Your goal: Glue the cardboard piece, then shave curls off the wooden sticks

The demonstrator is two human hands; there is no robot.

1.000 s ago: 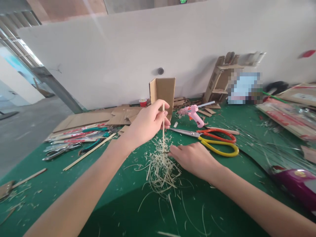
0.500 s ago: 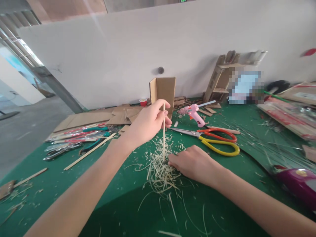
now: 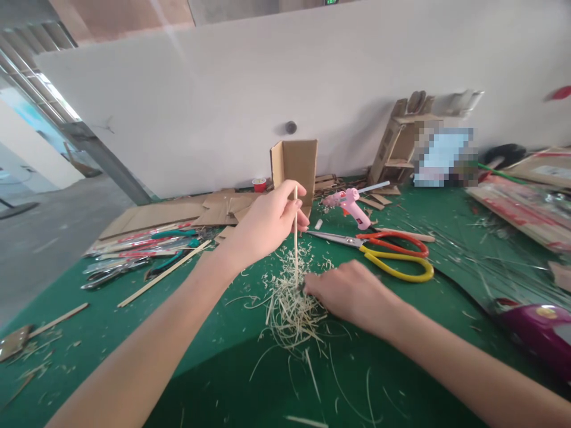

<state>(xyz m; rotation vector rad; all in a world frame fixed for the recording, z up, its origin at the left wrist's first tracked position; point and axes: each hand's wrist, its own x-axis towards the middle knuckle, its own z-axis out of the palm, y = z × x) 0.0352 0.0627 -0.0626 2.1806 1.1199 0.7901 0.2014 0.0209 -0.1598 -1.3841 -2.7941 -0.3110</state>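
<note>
"What's on the green table [image 3: 214, 368]?"

"From the heap, folded cardboard [image 3: 301, 163] stands at twelve o'clock, scissors [image 3: 357, 242] lie at two."

"And the grips?"

"The left hand [image 3: 267, 220] pinches the upright stick [image 3: 296, 244] near its top. The right hand [image 3: 348, 291], at three, is curled by its lower end; its hold I can't tell."

"How far along?"

"Plenty of shavings [image 3: 289, 315] are already off, heaped at six o'clock under the stick; how much remains doesn't show."
</note>
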